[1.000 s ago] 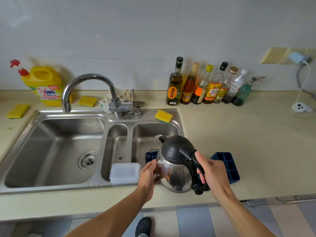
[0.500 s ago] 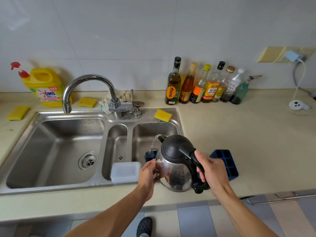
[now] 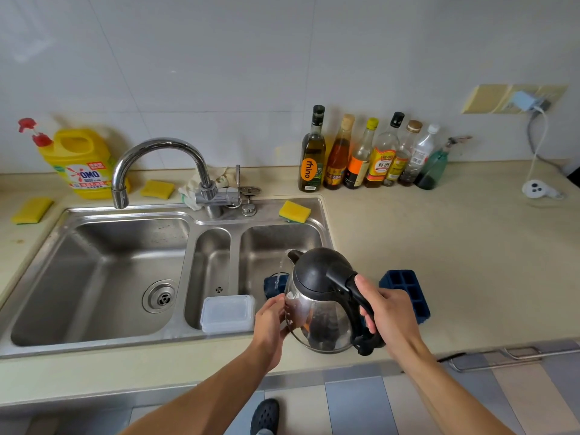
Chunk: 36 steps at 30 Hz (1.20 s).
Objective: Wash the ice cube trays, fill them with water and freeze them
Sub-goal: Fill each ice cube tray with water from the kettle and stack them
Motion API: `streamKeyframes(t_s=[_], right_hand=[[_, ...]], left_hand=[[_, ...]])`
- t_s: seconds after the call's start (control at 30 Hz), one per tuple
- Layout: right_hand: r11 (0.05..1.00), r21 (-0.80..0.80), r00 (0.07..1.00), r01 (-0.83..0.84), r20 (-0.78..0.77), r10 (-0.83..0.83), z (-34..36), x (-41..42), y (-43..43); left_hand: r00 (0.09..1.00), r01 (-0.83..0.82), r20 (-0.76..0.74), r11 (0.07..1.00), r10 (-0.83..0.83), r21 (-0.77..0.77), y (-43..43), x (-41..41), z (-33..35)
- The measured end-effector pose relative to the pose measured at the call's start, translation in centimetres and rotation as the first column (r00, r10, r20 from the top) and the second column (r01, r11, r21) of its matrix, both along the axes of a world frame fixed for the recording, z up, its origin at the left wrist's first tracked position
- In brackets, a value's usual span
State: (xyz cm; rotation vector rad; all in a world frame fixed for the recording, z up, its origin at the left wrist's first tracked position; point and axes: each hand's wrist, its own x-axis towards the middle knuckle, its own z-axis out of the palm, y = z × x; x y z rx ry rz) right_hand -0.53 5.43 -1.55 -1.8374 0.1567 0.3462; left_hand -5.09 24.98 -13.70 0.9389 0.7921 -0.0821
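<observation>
- Head view: my right hand (image 3: 389, 312) is wrapped round the black handle of the electric kettle (image 3: 320, 296), which is tipped forward and to the left so its spout hangs over the right basin of the sink (image 3: 94, 215).
- My left hand (image 3: 270, 318) lies against the kettle's steel wall, fingers laid on it rather than closed round it. I judge it is there to steady the tilt.
- A thin water stream (image 3: 280, 268) falls onto the blue ice cube tray (image 3: 274, 285) in that basin, which is mostly hidden behind the kettle. Filling over the sink keeps spills off the bench (image 3: 439, 246).
- The second ice cube tray (image 3: 406, 293) sits on the bench just right of the kettle, cells up, within reach for its turn.
- A clear lidded container (image 3: 227, 313) rests in the narrow middle basin, apart from the pour.
</observation>
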Motion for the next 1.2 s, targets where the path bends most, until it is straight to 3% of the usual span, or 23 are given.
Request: streamKeyframes(t_s=[1.2], right_hand=[[0.995, 0.0, 0.995, 0.099, 0.016, -0.099, -0.1, 0.9, -1.1]], left_hand=[[0.99, 0.139, -0.013, 0.987, -0.138, 0.082, -0.9, 2.0, 1.6]])
